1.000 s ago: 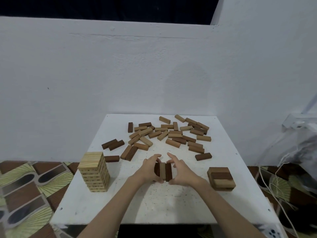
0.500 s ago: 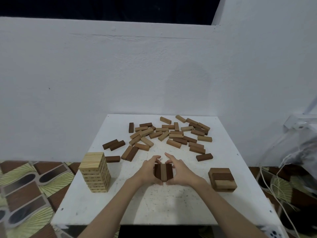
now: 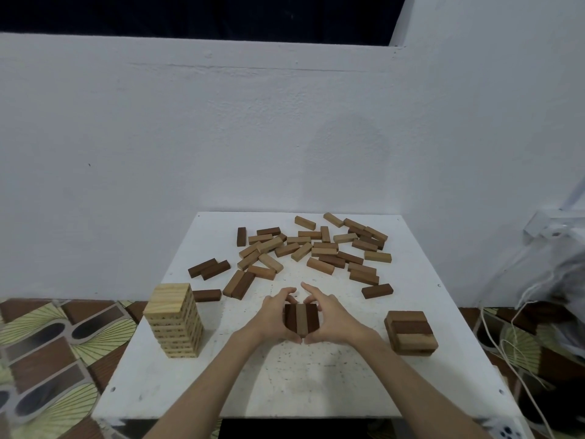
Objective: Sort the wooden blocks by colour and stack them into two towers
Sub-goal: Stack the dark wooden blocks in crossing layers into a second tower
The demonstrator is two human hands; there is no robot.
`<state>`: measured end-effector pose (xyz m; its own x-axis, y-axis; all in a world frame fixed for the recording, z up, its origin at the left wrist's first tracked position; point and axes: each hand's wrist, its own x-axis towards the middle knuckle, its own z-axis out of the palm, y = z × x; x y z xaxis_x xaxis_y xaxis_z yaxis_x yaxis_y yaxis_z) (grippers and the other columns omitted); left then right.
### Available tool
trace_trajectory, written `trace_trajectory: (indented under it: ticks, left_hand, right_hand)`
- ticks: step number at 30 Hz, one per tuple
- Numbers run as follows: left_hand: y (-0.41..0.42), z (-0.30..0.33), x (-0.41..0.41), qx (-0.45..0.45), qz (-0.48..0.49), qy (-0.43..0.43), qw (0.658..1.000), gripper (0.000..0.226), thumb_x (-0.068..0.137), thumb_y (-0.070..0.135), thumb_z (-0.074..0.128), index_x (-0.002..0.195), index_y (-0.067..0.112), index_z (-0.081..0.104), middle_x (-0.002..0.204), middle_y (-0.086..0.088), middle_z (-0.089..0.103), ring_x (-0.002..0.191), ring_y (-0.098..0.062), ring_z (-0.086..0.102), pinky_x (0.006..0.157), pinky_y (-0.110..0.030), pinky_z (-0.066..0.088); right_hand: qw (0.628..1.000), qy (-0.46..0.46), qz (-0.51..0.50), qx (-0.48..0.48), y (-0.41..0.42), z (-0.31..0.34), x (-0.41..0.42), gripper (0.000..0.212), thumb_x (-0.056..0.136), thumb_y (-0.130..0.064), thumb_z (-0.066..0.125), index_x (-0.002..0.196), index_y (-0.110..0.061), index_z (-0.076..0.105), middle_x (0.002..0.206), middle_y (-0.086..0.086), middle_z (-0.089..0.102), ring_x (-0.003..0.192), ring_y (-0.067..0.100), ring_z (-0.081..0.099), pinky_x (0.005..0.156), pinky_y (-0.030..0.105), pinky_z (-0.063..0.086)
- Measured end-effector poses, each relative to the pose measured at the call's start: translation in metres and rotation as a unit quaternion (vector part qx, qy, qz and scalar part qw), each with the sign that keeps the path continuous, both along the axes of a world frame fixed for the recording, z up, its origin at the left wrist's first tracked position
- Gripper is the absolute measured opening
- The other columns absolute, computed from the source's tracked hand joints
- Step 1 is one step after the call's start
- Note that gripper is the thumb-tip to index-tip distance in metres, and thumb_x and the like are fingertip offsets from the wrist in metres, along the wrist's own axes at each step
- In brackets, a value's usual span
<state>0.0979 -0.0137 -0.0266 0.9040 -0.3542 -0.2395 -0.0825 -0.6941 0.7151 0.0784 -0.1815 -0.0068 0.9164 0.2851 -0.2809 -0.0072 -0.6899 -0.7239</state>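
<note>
Three blocks lie side by side as a row (image 3: 301, 318) at the table's middle front: two dark brown ones with a lighter one between. My left hand (image 3: 274, 315) grips the row's left side, and my right hand (image 3: 329, 316) grips its right side. A tall tower of pale blocks (image 3: 174, 320) stands at the left. A short stack of brown blocks (image 3: 411, 332) sits at the right. Several loose light and dark blocks (image 3: 316, 248) are scattered across the far half of the white table (image 3: 285, 381).
A white wall rises just behind the table. Patterned floor tiles (image 3: 47, 350) show at the left. White cords and a plastic-covered object (image 3: 544, 299) sit at the right, close to the table's edge.
Both hands have stayed pressed on the three-block row; the row has barely shifted, and the blocks are squared together more tightly.
</note>
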Motion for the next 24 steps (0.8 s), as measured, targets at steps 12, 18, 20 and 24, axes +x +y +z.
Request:
trace_trajectory:
  ticks: [12,18,20,24]
  left_hand:
    - [0.0013,0.0005,-0.0011,-0.01,0.011,0.013,1.0,0.109,0.061,0.017,0.088,0.144,0.027,0.019,0.131,0.007,0.045,0.124,-0.014,0.031,0.097,-0.03,0.036]
    - [-0.0005,-0.0003,-0.0021,-0.021,0.022,0.013,0.999,0.11,0.06,0.02,0.088,0.144,0.029,0.018,0.13,0.008,0.046,0.122,-0.014,0.031,0.086,-0.023,0.036]
    - [-0.0006,0.0006,-0.0029,-0.022,0.022,0.011,0.999,0.11,0.06,0.021,0.088,0.144,0.029,0.018,0.13,0.008,0.046,0.122,-0.014,0.031,0.084,-0.023,0.037]
    - [-0.0003,0.0035,-0.004,-0.022,0.021,0.002,1.0,0.11,0.059,0.021,0.089,0.144,0.027,0.019,0.127,0.009,0.048,0.121,-0.014,0.031,0.093,-0.027,0.036]
  right_hand:
    - [1.0,0.006,-0.005,0.011,-0.0032,-0.0009,0.0001,0.113,0.064,-0.013,0.085,0.149,-0.037,0.015,0.119,-0.013,0.044,0.116,0.012,0.033,0.097,0.032,0.036]
    - [1.0,0.005,-0.012,0.027,-0.0047,-0.0033,-0.0006,0.111,0.065,-0.013,0.085,0.148,-0.038,0.016,0.117,-0.015,0.044,0.12,0.014,0.033,0.098,0.032,0.035]
    - [0.999,0.005,-0.015,0.03,-0.005,-0.0043,-0.0007,0.111,0.065,-0.013,0.085,0.148,-0.038,0.016,0.117,-0.015,0.043,0.119,0.013,0.033,0.096,0.03,0.035]
    - [0.999,-0.002,-0.014,0.033,-0.0055,-0.0047,-0.0009,0.111,0.065,-0.014,0.085,0.148,-0.039,0.016,0.115,-0.017,0.044,0.118,0.013,0.034,0.092,0.026,0.035]
